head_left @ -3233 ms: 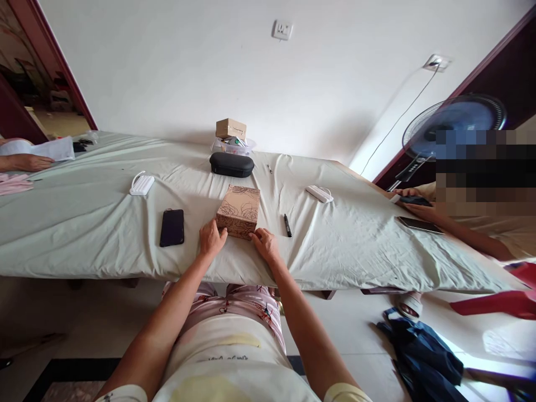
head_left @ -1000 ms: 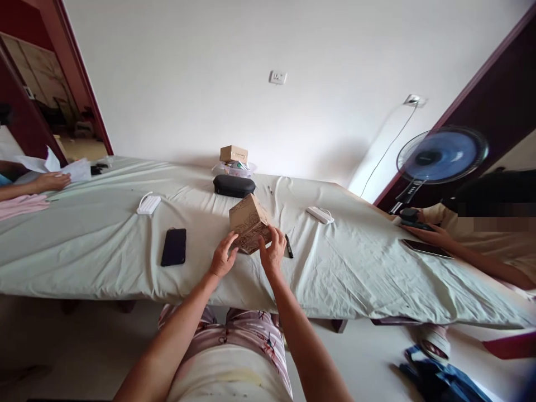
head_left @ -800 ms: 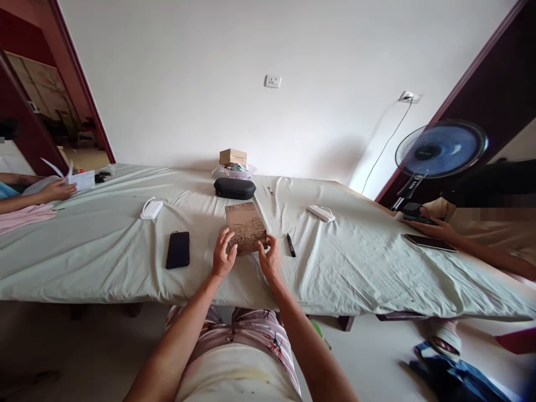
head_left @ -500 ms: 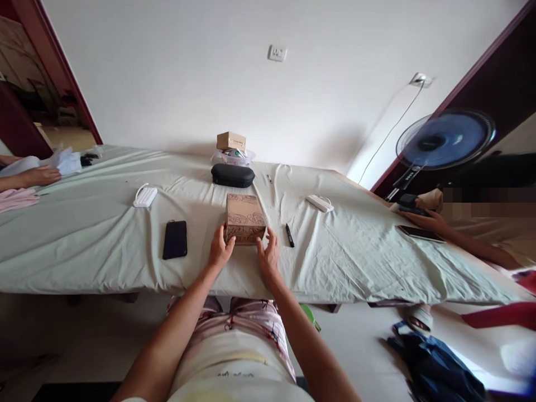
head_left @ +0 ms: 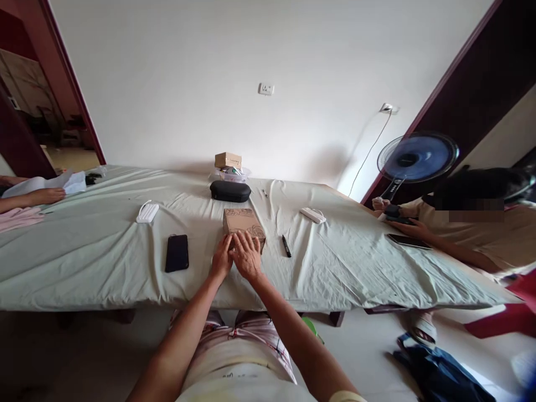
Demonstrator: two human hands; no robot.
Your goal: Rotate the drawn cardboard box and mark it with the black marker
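Observation:
A brown cardboard box (head_left: 240, 219) with dark line patterns sits on the cloth in front of me. My left hand (head_left: 221, 258) grips its front left corner, with part of the fingers hidden. Across the front edge lies my right hand (head_left: 247, 257), its fingers stretched out over the top and slightly apart. The two hands touch or nearly touch at the thumbs, and they cover most of the box's front face. To the right of the box is a black marker pen (head_left: 286, 246); a dark smartphone (head_left: 177, 253) lies to the left.
A black zip case (head_left: 230, 191) and a small carton (head_left: 228, 161) on a clear plastic tray stand behind. White power banks (head_left: 148, 213) (head_left: 313, 215) lie on either side. A person (head_left: 473, 234) sits at right by a fan (head_left: 417, 157); another person's hand (head_left: 52, 195) shows at left.
My right hand has moved from the box's right side onto its top front edge. My left hand has shifted to the front left corner. The view has tilted upward.

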